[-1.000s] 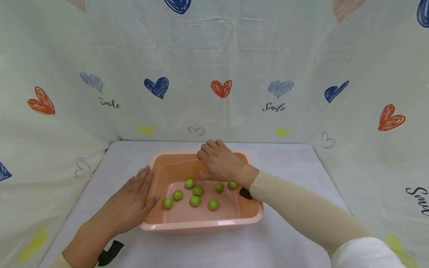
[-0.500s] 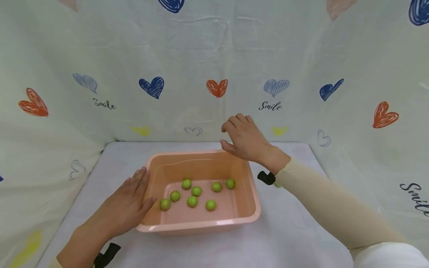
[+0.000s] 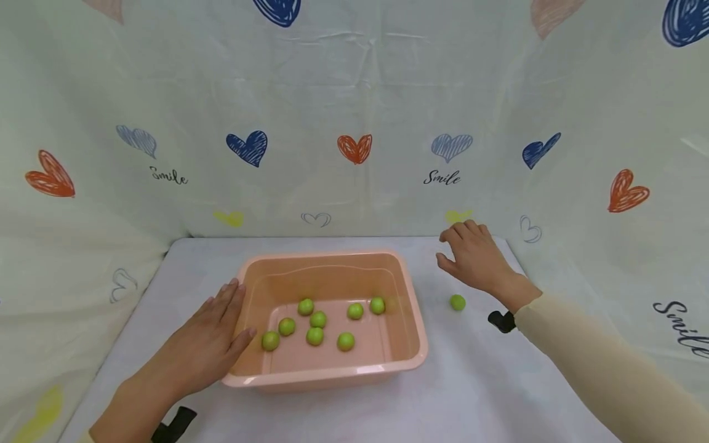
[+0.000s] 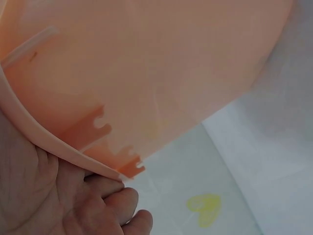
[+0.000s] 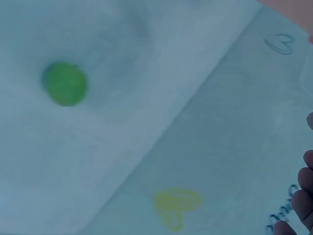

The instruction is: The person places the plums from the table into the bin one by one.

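Observation:
A pink plastic basin (image 3: 332, 372) stands on the table with several small round green fruits (image 3: 346, 341) on its bottom. My left hand (image 3: 202, 344) lies along the basin's left side, fingers straight, thumb over the rim. The left wrist view has its fingers (image 4: 122, 203) just under the outer edge of the rim. To the right of the basin, my right hand (image 3: 479, 255) is in the air with fingers loosely bent and nothing in them. One green fruit (image 3: 457, 302) rests on the table below that hand; the right wrist view also has this fruit (image 5: 66, 83).
A white cloth covers the table (image 3: 432, 406). Behind and to both sides hangs a pale curtain (image 3: 354, 80) printed with hearts and words, close to the table's back edge. Black straps (image 3: 501, 321) are on both wrists.
My right hand has moved from over the basin's back rim, up and then right, to above the table. The lone fruit beside the basin is now uncovered. My left hand keeps its place.

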Available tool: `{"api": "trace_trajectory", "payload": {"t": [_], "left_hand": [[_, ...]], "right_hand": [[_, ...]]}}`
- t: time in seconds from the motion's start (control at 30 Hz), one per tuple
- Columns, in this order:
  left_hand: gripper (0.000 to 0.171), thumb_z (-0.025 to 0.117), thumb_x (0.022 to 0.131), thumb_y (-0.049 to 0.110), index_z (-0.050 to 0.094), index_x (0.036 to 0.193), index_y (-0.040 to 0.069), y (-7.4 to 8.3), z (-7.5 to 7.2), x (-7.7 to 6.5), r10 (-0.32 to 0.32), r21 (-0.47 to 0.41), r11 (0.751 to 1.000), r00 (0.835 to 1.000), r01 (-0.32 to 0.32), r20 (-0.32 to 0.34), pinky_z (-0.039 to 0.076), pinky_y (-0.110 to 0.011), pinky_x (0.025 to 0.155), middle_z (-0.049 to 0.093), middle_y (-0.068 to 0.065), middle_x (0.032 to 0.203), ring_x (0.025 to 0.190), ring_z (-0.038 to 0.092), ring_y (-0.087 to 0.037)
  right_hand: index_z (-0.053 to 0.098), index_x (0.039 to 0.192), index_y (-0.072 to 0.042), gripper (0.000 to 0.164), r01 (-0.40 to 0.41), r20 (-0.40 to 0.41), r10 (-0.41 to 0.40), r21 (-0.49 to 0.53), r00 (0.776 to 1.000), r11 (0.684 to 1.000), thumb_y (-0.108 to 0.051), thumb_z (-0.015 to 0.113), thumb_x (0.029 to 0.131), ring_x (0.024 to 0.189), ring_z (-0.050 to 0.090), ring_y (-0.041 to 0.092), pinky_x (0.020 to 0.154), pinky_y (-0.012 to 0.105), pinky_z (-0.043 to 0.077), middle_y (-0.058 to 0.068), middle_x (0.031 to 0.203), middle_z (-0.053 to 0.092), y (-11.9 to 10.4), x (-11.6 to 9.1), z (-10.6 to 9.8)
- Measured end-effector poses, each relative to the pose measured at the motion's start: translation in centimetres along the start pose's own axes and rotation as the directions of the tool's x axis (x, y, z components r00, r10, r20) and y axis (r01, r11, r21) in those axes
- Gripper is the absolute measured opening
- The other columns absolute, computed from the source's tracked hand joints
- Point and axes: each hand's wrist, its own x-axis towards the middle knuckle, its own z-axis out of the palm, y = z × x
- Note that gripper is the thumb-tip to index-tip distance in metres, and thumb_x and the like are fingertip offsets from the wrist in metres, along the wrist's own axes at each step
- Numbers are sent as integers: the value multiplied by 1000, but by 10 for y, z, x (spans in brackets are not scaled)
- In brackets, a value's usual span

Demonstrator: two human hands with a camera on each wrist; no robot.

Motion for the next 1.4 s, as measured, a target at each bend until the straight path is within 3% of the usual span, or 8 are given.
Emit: {"api": "trace_trajectory", "payload": {"t": [0.27, 0.47, 0.7, 0.87, 1.4], "left_hand": [[85, 54, 108, 46, 23, 162, -12, 1, -1, 1, -25, -17, 1000, 999, 25, 26, 29, -65, 124, 21, -32, 171, 156, 27, -49], [86, 53, 109, 48, 20, 163, -11, 1, -4, 3, -32, -15, 999, 998, 33, 46, 28, -66, 125, 19, -32, 171, 157, 25, -49], [84, 54, 109, 45, 24, 161, -13, -2, -5, 3, -6, -4, 1000, 1000, 7, 13, 31, -66, 123, 21, -34, 169, 155, 28, -51], [85, 54, 109, 46, 23, 162, -13, -2, -5, 2, -13, -11, 1000, 1000, 13, 26, 30, -66, 123, 21, -33, 170, 156, 28, -50], [84, 53, 109, 46, 24, 161, -13, -1, 0, -1, -12, -12, 1000, 1000, 12, 24, 32, -65, 123, 22, -32, 170, 156, 30, -49]], "right_hand": [[67, 109, -1, 39, 7, 49, -5, -32, 999, 999, -30, 79, 87, 102, 59, 39, 87, 59, 50, 16, 109, 66, 34, -68, 55], [66, 115, -2, 46, -56, 141, 60, -31, 988, 998, -37, 79, 88, 108, 57, 37, 91, 59, 49, 15, 114, 65, 41, -97, 79], [65, 116, -2, 46, -100, 154, 101, -15, 983, 995, -37, 77, 89, 111, 57, 38, 92, 60, 48, 15, 115, 64, 42, -105, 93], [65, 117, -2, 46, -116, 171, 114, -4, 979, 993, -38, 76, 90, 113, 57, 38, 94, 60, 47, 15, 117, 65, 41, -109, 101], [64, 111, -3, 40, -143, 195, 147, -35, 970, 989, -34, 77, 90, 108, 55, 38, 94, 61, 46, 15, 111, 63, 40, -110, 110]]}}
